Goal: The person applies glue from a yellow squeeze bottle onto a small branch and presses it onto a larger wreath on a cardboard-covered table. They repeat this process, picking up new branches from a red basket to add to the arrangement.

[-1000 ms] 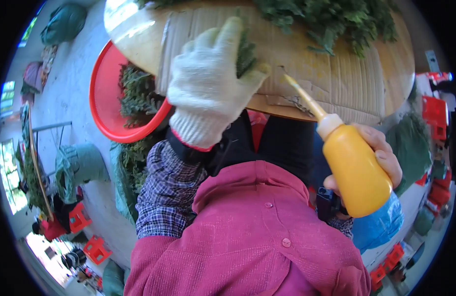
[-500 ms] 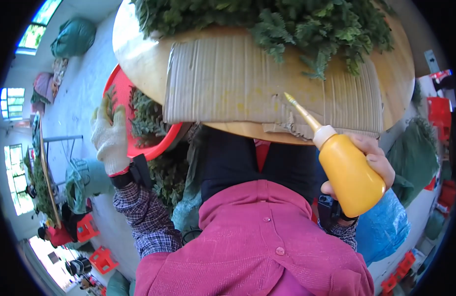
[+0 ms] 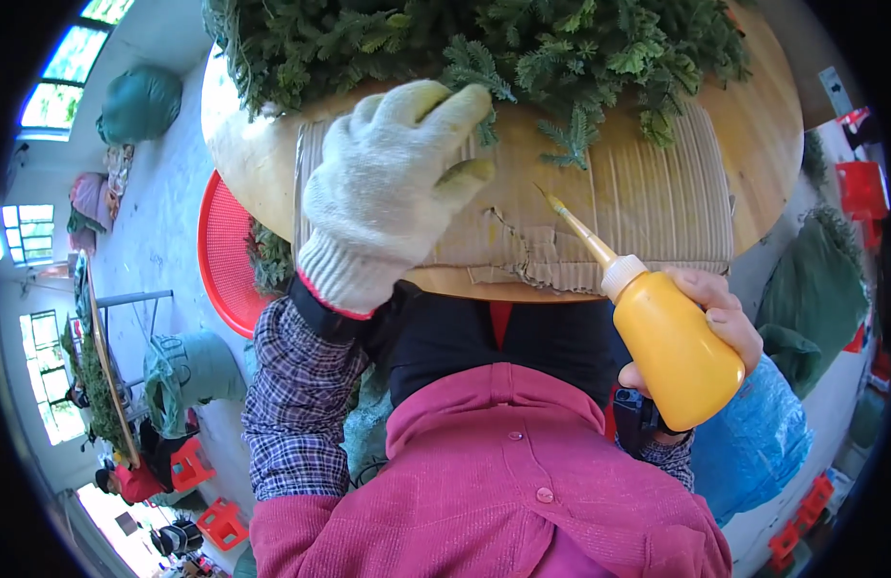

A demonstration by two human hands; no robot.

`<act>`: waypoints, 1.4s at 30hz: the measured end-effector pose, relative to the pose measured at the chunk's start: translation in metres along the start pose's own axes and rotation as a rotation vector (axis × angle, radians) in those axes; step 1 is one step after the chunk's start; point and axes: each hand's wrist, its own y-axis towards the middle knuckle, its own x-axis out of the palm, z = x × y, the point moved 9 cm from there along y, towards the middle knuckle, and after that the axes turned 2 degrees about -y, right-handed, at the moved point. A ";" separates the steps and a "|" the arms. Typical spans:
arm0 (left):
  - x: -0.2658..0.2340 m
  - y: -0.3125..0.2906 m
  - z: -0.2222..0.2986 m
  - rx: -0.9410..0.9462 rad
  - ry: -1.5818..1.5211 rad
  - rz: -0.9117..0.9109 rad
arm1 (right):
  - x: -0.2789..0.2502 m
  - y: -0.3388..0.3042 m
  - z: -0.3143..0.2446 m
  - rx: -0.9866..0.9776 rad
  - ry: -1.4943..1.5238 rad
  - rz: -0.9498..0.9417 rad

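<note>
My left hand [image 3: 388, 178], in a cream knitted glove, is over the left part of the cardboard sheet [image 3: 648, 207]. Its thumb and index finger are apart, with nothing visible between them. The fingertips reach the near edge of a pile of green fir-like sprigs [image 3: 600, 48]. My bare right hand [image 3: 720, 313] is wrapped round a yellow squeeze bottle [image 3: 677, 352], whose long tapered nozzle points up and left over the cardboard. The nozzle tip is close to the cardboard and below the hanging sprigs; whether it touches cannot be told. Yellowish stains mark the cardboard.
The cardboard lies on a round wooden table [image 3: 768, 169]. A red mesh basket [image 3: 224, 255] with sprigs stands at its left. Blue plastic [image 3: 759, 443] and a green sack [image 3: 816, 299] are on the right. Far left, a person [image 3: 137, 482] sits near red stools [image 3: 224, 523].
My left hand has left the red basket and moved right and away, onto the cardboard beside the sprig pile. My right hand keeps the bottle in nearly the same place.
</note>
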 end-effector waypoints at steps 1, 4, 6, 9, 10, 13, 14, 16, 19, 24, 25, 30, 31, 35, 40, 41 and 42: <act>0.005 0.001 0.005 0.011 0.007 -0.023 | -0.001 -0.001 0.002 -0.006 0.017 -0.006; 0.023 0.000 -0.010 0.020 0.048 -0.065 | -0.004 -0.004 0.002 -0.020 0.065 -0.017; 0.025 -0.003 -0.018 0.025 0.069 -0.087 | -0.005 -0.002 0.003 -0.016 0.064 -0.045; 0.006 -0.018 -0.036 -0.090 -0.291 0.005 | -0.006 -0.003 0.005 0.031 0.096 -0.113; 0.002 -0.023 -0.037 -0.085 -0.298 -0.004 | -0.007 -0.004 0.006 0.070 0.123 -0.170; -0.004 -0.052 -0.067 -0.362 -0.658 0.035 | -0.008 -0.004 0.006 0.125 0.146 -0.256; -0.005 -0.056 -0.070 -0.372 -0.654 0.034 | -0.006 -0.003 0.007 0.139 0.133 -0.280; 0.002 -0.060 -0.079 -0.472 -0.718 -0.049 | -0.002 -0.003 0.007 0.161 0.113 -0.310; 0.010 -0.062 -0.089 -0.448 -0.732 -0.138 | 0.000 0.001 -0.003 0.024 0.055 -0.296; 0.016 -0.057 -0.099 -0.333 -0.757 -0.233 | 0.005 0.001 -0.002 0.100 0.016 -0.386; 0.019 -0.058 -0.102 -0.350 -0.794 -0.243 | 0.006 0.002 -0.001 0.139 0.073 -0.372; 0.023 -0.062 -0.103 -0.256 -0.832 -0.268 | 0.022 0.015 -0.001 0.106 0.119 -0.227; 0.020 -0.061 -0.100 -0.216 -0.792 -0.267 | 0.025 0.018 -0.002 0.051 0.088 -0.171; 0.016 -0.053 -0.092 -0.077 -0.693 -0.273 | 0.042 0.022 0.008 0.054 0.157 -0.075; 0.018 -0.046 -0.086 0.021 -0.658 -0.290 | 0.052 0.020 0.016 0.047 0.203 -0.094; 0.019 -0.046 -0.087 0.012 -0.666 -0.293 | 0.052 0.020 0.015 0.056 0.196 -0.106; 0.020 -0.046 -0.088 0.010 -0.669 -0.292 | 0.052 0.020 0.015 0.065 0.188 -0.118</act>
